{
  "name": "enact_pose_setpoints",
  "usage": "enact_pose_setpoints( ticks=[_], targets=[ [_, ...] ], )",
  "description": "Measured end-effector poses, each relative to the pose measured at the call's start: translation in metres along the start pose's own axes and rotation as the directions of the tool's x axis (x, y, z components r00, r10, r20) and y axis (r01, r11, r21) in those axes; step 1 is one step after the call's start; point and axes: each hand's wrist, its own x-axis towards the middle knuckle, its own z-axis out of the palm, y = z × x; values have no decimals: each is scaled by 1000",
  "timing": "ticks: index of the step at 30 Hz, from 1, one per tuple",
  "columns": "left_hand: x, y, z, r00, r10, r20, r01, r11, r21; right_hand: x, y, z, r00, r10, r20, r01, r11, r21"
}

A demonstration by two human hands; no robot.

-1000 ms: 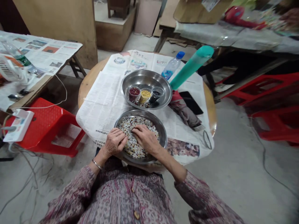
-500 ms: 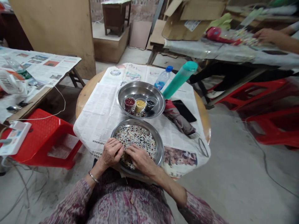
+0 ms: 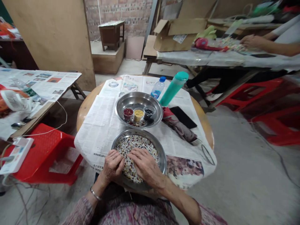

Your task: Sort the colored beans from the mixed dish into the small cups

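Observation:
A steel basin [image 3: 162,156] at the table's near edge holds a mix of small white, yellow, dark red and black grains or beads [image 3: 140,144]. My left hand [image 3: 113,163] is closed over its left rim, thumb against the bent fingers; what it pinches, if anything, is too small to see. Over the mix, my right hand [image 3: 146,167] curves with fingers pressed together, tips hidden. Just beyond stands a second steel basin [image 3: 131,97]. Inside it are three clear cups, one with red pieces [image 3: 128,113], one yellow [image 3: 138,115], one black [image 3: 148,113], and some loose pieces.
Newspaper [image 3: 93,125] covers the round table. To the right are a blue-capped bottle [image 3: 158,88], a leaning teal tube-shaped container [image 3: 174,89], a folded umbrella [image 3: 180,126] and a black flat object [image 3: 182,117]. A red stool [image 3: 47,150] stands left; another person's hands [image 3: 252,41] work at the back right.
The view has tilted up, so the table sits lower in the picture. My right hand has shifted slightly right, widening the gap between the hands. Both hands stay at the near basin.

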Motion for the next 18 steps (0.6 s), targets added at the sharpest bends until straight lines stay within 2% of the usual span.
enact_pose_setpoints(
  ticks=[5, 9, 11, 13, 16, 18],
  targets=[
    [1, 0, 0, 1000, 11, -10, -11, 1000, -4, 6, 8, -8, 996, 62, 59, -64, 998, 27],
    [1, -1, 0, 1000, 5, -12, -5, 1000, -13, 22, 32, -30, 985, 146, -97, -130, 979, 154],
    [0, -1, 1, 1000, -2, -12, 2, 1000, -15, 39, 55, -45, 943, 243, -227, -209, 964, 162],
    [0, 0, 1, 1000, -6, -10, 6, 1000, -14, 61, 84, -60, 903, 331, -274, -310, 943, 116],
    [1, 0, 0, 1000, -4, -15, 4, 1000, -22, 94, 128, -73, 832, 489, -261, -503, 864, 13],
    [1, 0, 0, 1000, 0, -22, -1, 1000, -31, 112, 151, -73, 822, 529, -210, -552, 831, -66]
  ],
)
